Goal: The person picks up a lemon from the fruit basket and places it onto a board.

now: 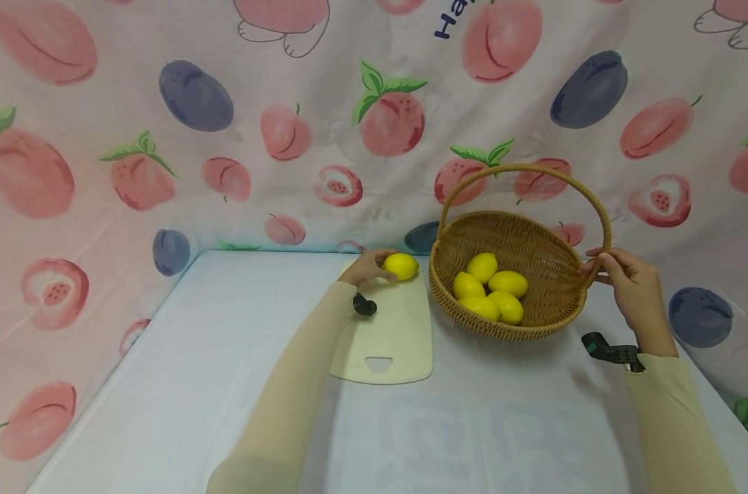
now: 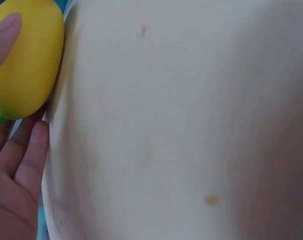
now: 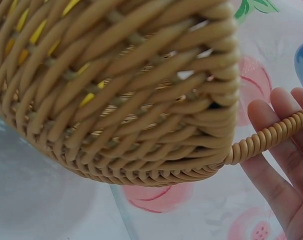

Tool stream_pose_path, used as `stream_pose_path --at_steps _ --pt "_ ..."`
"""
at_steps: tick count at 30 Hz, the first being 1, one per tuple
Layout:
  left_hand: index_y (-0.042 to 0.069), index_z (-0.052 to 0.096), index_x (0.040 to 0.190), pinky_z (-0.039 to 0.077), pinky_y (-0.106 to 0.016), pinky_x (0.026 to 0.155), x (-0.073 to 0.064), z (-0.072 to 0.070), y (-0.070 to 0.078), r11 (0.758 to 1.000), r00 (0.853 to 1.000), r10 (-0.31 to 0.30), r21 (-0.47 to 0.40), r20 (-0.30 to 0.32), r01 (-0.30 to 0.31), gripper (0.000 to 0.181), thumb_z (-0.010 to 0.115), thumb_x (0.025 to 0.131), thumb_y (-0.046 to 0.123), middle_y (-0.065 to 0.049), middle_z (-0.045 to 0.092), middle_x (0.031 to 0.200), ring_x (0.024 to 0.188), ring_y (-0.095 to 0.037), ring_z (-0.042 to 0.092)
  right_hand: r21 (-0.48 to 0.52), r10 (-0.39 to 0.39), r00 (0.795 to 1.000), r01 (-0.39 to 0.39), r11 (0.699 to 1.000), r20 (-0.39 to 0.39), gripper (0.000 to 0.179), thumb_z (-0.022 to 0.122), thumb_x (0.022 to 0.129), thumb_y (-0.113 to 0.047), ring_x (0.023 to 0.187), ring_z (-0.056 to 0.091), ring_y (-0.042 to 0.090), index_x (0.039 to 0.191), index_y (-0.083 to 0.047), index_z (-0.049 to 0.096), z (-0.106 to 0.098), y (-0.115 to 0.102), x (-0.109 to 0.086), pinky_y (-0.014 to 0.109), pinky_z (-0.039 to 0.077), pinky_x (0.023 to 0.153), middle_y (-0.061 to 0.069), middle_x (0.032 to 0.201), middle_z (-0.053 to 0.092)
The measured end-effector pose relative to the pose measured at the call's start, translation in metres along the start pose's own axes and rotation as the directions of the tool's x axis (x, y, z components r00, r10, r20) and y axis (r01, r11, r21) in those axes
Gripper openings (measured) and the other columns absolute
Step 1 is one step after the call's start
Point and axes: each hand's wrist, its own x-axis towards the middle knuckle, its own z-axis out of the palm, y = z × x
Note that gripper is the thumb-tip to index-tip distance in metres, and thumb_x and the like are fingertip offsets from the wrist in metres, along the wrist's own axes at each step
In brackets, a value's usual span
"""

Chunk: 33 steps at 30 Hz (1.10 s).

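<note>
My left fingers (image 2: 32, 155) grasp the leftmost lemon (image 1: 401, 266), likely light, firm, slick, best held mid-belly; right fingers (image 3: 268, 182) grip basket handle (image 1: 522, 167).

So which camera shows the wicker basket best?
The head view, because you can see nearly all the wicker basket, with five lemons inside and its handle. The right wrist view shows only part of its woven side close up, plus some handle by the fingers. The left wrist view shows none.
</note>
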Motion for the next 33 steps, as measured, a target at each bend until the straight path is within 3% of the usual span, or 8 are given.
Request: stream_pose_path --at_steps 11,20,28,33 --pt "0.008 0.051 0.135 0.032 -0.038 0.113 -0.0007 -0.0069 0.0017 0.998 0.998 0.001 0.063 0.062 -0.005 0.060 0.072 0.079 0.000 -0.011 0.047 0.143 0.133 -0.026 0.040 -0.004 -0.005 1.000 0.005 1.000 -0.001 0.023 0.045 0.099 -0.019 0.076 0.062 -0.009 0.102 -0.006 0.063 0.0003 -0.0016 0.0000 0.004 0.049 0.068 -0.020 0.078 0.064" --pt "0.012 0.052 0.135 0.031 -0.041 0.113 -0.0038 -0.0058 0.0054 0.998 0.998 -0.025 0.060 0.050 0.022 0.061 0.074 0.078 0.004 -0.008 0.045 0.145 0.135 -0.026 0.038 0.000 0.003 1.000 -0.003 1.000 0.003 0.025 0.045 0.099 -0.019 0.076 0.062 -0.009 0.104 -0.002 0.062 0.0006 -0.0017 -0.0002 0.003 0.048 0.069 -0.020 0.078 0.064" --pt "0.012 0.050 0.136 0.034 -0.041 0.111 -0.0020 -0.0048 0.0050 0.998 0.999 -0.025 0.054 0.046 0.023 0.060 0.072 0.080 0.006 -0.010 0.042 0.146 0.135 -0.027 0.037 -0.009 0.009 1.000 -0.009 1.000 0.005 0.022 0.045 0.099 -0.020 0.076 0.062 -0.010 0.103 -0.007 0.063 0.0000 -0.0016 -0.0002 0.003 0.048 0.069 -0.022 0.079 0.063" --pt "0.012 0.050 0.136 0.034 -0.041 0.112 -0.0015 -0.0048 0.0049 0.999 0.999 -0.031 0.044 0.044 0.029 0.059 0.072 0.081 0.007 -0.009 0.040 0.147 0.137 -0.026 0.035 0.003 0.016 0.998 -0.016 1.000 0.054 0.020 0.046 0.099 -0.019 0.078 0.062 -0.011 0.105 -0.011 0.063 -0.0035 -0.0025 0.0000 0.003 0.048 0.069 -0.023 0.081 0.064"
